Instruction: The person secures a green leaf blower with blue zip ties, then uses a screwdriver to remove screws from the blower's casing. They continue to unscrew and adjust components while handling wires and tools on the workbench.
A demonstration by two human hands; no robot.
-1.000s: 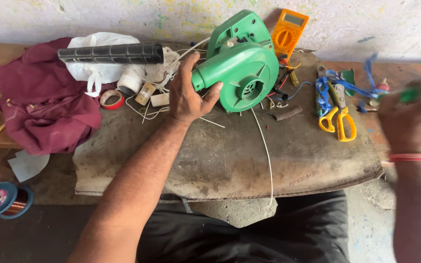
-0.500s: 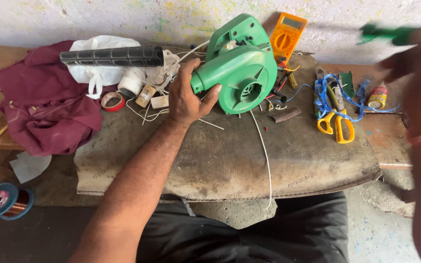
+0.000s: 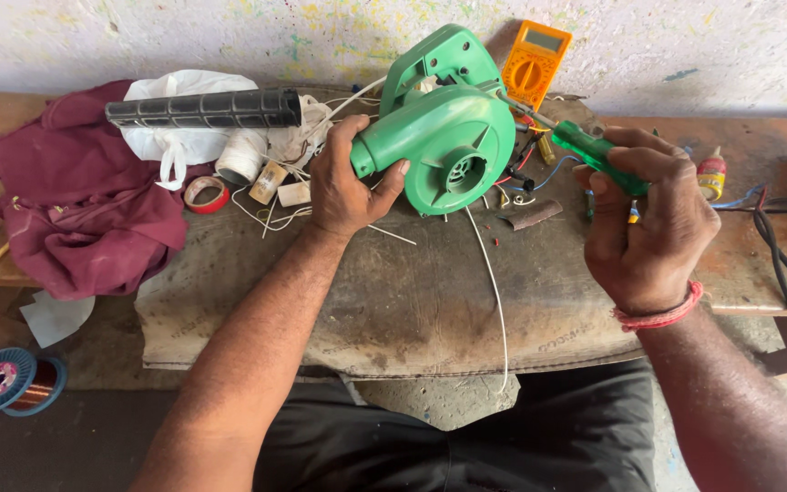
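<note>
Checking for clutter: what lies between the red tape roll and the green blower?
In the head view, the left hand gripping the blower nozzle, plus small spools.

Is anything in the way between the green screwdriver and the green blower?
Nothing visible blocks it. The right hand holds the screwdriver, whose metal shaft already reaches the blower. The left hand grips the blower's nozzle on the far side.

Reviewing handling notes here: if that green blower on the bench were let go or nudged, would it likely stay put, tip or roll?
The green blower looks rigid: a hard plastic shell. Its housing is round, and the left hand grips its nozzle, so it would probably rock or tip if released. It likely feels fairly heavy for its size. The right hand holds a green-handled screwdriver by it.
</note>
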